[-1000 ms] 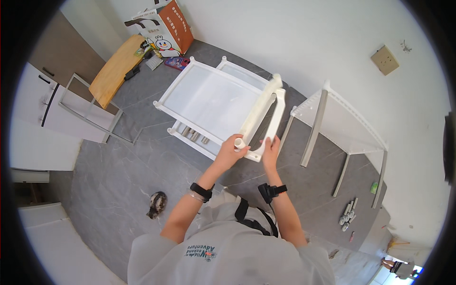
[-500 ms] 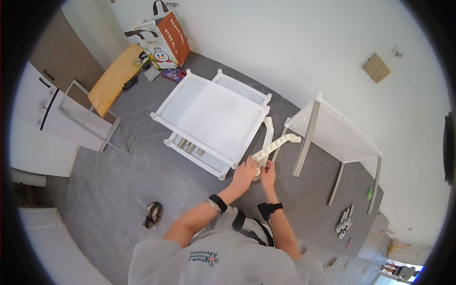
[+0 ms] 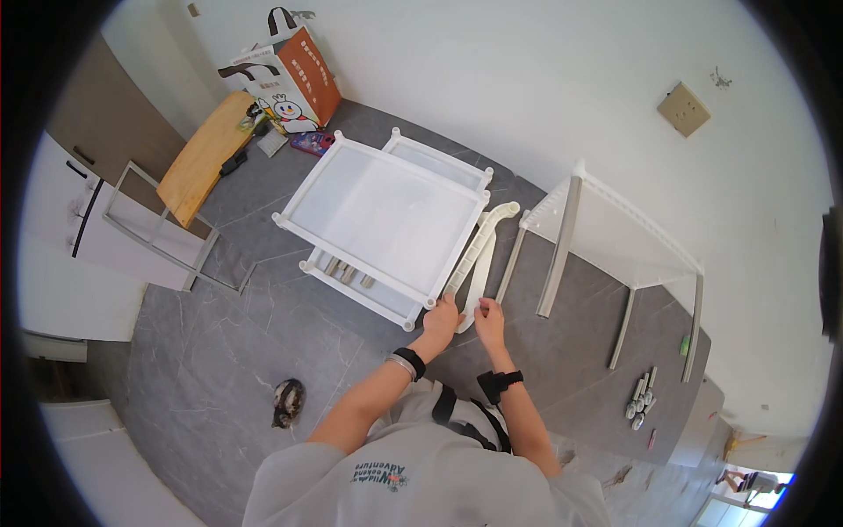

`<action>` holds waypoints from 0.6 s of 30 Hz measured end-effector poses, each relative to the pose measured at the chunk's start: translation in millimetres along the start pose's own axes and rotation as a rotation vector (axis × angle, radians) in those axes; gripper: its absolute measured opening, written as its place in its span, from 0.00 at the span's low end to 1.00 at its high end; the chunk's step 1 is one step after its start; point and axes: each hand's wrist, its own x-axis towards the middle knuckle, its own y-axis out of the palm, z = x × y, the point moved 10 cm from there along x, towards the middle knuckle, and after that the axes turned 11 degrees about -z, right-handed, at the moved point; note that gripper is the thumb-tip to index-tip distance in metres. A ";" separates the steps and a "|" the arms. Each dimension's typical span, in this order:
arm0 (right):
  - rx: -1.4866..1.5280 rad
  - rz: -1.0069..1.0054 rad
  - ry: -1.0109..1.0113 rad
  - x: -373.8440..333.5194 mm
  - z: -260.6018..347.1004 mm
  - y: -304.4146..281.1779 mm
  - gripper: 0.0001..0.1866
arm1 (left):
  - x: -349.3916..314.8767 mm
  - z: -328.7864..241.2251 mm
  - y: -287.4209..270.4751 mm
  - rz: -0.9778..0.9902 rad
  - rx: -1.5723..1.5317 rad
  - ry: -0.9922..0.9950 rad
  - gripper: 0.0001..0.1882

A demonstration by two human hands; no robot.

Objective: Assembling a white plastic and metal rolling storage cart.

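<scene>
Two cream plastic bars with bent ends lie between the white shelf panels and a grey leg of the shelf frame. My left hand [image 3: 442,321] is closed around the lower end of the ribbed bar [image 3: 470,252], close to a corner of the top shelf panel [image 3: 382,220]. Beside it, my right hand [image 3: 488,321] is closed, fingertips pinched together near the lower end of the smoother bar [image 3: 479,281]. Whatever is between those fingertips is too small to make out. Under the top panel is a second white panel [image 3: 364,301], shifted out, with short grey tubes [image 3: 349,274] on it.
On the right, a white shelf [image 3: 606,233] stands on grey legs. Several casters [image 3: 640,404] lie on the floor beyond it. A dark mottled object [image 3: 288,402] lies at left, and a wooden board [image 3: 205,158], grey frame [image 3: 167,233] and carrier bag [image 3: 294,79] stand further back.
The ribbed bar has swung counterclockwise, from pointing right to lying nearly along the smoother bar. My hands have come slightly apart, and the view has shifted a little.
</scene>
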 end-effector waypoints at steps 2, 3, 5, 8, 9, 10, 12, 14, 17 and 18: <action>0.016 0.015 0.035 -1.9 -0.9 2.0 0.14 | -1.0 6.3 5.1 0.053 -0.006 -0.044 0.27; 0.012 0.016 0.039 -2.5 -0.3 1.7 0.14 | -1.9 6.5 3.8 0.071 -0.064 -0.050 0.28; 0.032 0.008 0.035 -4.6 3.0 -0.3 0.13 | -6.4 8.0 -5.4 0.094 -0.122 -0.058 0.29; -0.012 -0.074 -0.068 -2.2 13.5 -13.7 0.11 | -10.3 -2.3 -37.7 0.139 -0.244 0.053 0.25; -0.010 -0.062 -0.067 -1.5 22.7 -14.0 0.11 | -8.6 -7.7 -59.7 0.078 -0.371 0.144 0.20; 0.020 -0.067 -0.093 0.4 34.9 -15.9 0.11 | -8.3 -10.5 -82.6 0.015 -0.496 0.236 0.16; 0.090 -0.094 -0.178 6.0 56.1 -17.5 0.09 | -2.1 8.8 -117.4 -0.063 -0.490 0.167 0.12; 0.137 -0.028 -0.106 13.0 61.0 0.2 0.10 | -1.7 36.7 -133.3 -0.142 -0.481 0.099 0.08; 0.135 0.033 -0.112 23.0 58.6 34.3 0.14 | -10.0 84.7 -142.8 -0.250 -0.483 -0.024 0.07; 0.139 0.136 -0.015 26.0 48.7 54.5 0.17 | -14.6 98.6 -142.8 -0.279 -0.464 -0.063 0.07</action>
